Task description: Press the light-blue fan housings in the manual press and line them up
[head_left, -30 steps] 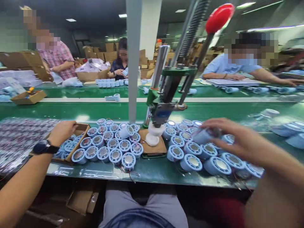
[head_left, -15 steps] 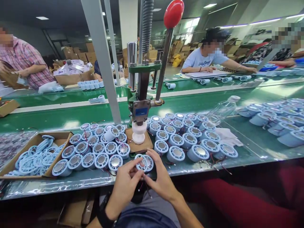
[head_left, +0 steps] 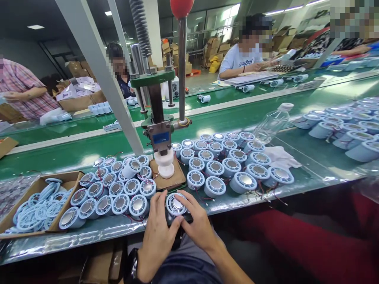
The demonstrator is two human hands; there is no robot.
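Observation:
A round light-blue housing (head_left: 175, 204) with a silvery metal disc in its middle sits between my hands at the table's front edge. My left hand (head_left: 158, 230) cups its left side, thumb at the front. My right hand (head_left: 199, 223) grips the right side, fingertips over the top rim and thumb close to the left one. A light-blue slotted ring seems to lie on the housing's top, partly hidden by my fingers. Just beyond stands a hand press (head_left: 161, 134), its white round pressing head (head_left: 166, 169) above a brown board (head_left: 177, 177).
Similar housings with thin wires stand in groups left (head_left: 120, 203) and right (head_left: 215, 185) of the press. A cardboard box (head_left: 75, 179) holds loose blue rings. A clear bottle (head_left: 274, 122) leans beside a white cloth (head_left: 281, 157). Co-workers sit and stand across the green conveyor (head_left: 97, 142).
The ring, held tilted over the housing before, now lies about level on it. My right fingers have come over the top, and my left fingers have straightened along the side. The view has shifted.

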